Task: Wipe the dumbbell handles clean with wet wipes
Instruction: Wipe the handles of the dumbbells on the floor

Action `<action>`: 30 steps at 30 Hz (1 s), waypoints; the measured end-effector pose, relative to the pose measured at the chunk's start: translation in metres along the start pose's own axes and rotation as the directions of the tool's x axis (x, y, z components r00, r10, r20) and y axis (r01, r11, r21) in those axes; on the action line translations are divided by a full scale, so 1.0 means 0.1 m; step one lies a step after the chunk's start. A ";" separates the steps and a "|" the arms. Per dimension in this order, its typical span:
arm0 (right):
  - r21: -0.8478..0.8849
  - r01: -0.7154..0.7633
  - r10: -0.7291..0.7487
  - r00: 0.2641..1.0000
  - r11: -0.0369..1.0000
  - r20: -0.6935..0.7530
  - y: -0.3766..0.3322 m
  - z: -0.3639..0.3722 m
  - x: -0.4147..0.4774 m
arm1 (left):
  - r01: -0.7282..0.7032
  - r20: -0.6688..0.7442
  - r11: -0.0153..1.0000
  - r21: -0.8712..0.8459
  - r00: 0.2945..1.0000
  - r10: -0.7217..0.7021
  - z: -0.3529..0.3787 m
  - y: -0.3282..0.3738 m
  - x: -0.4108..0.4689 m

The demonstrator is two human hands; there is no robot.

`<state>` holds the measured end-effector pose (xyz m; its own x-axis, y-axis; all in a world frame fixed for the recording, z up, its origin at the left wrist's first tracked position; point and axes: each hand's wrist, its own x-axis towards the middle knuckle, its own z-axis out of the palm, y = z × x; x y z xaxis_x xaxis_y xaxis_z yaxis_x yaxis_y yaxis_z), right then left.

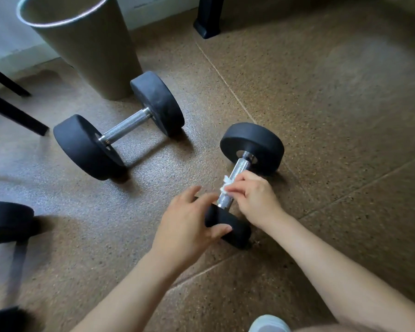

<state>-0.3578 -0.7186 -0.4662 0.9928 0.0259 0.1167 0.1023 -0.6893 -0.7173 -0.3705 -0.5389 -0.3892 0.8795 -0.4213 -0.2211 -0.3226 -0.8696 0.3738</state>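
While bin point(86, 51) stands upright, right hand point(254, 200) pinches wipe point(225, 185).

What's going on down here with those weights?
A person is cleaning a dumbbell on the floor. The right grip pinches a white wipe against its metal handle, while the left grip holds the near weight to steady it. A second dumbbell lies by a bin, not touched.
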 end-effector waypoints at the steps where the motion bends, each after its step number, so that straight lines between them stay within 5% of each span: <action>1: 0.008 0.030 -0.030 0.999 1.000 0.023 0.02 -0.05 0.03 | 0.108 0.026 0.991 -0.073 0.994 -0.106 0.01 -0.03 -0.02; 6: -0.090 -0.075 0.054 0.975 0.993 -0.214 0.13 -0.02 0.31 | 0.155 -0.004 0.979 -0.135 0.988 -0.157 0.06 -0.05 -0.04; 10: -0.050 0.141 -0.140 0.990 0.989 0.018 -0.02 0.04 0.00 | 0.164 0.020 0.979 -0.125 0.986 -0.163 0.02 -0.08 -0.02; 14: -0.157 0.084 -0.108 0.983 0.984 -0.151 0.19 -0.08 0.40 | 0.166 0.009 0.978 -0.128 0.986 -0.166 0.02 -0.09 -0.01; 19: -0.142 0.263 -0.258 0.965 0.954 0.054 0.11 -0.08 0.21 | 0.221 0.057 0.969 -0.109 0.975 -0.216 -0.03 -0.08 0.00; 22: -0.218 0.109 -0.151 0.970 0.970 -0.188 0.27 -0.11 0.47 | 0.210 0.041 0.973 -0.093 0.978 -0.207 0.00 -0.08 0.00; 27: -0.102 0.282 -0.280 0.959 0.954 0.036 0.08 -0.01 0.05 | 0.197 0.052 0.978 -0.076 0.980 -0.193 0.04 -0.09 -0.02; 30: -0.261 0.128 -0.183 0.963 0.957 -0.198 0.29 -0.12 0.44 | 0.187 0.039 0.981 -0.057 0.982 -0.185 0.09 -0.08 -0.03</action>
<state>-0.3120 -0.7459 -0.4740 0.9252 0.0073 0.3794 0.2086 -0.8451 -0.4922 -0.3739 -0.5328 -0.3998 0.9095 -0.2634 -0.3215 -0.1323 -0.9167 0.3770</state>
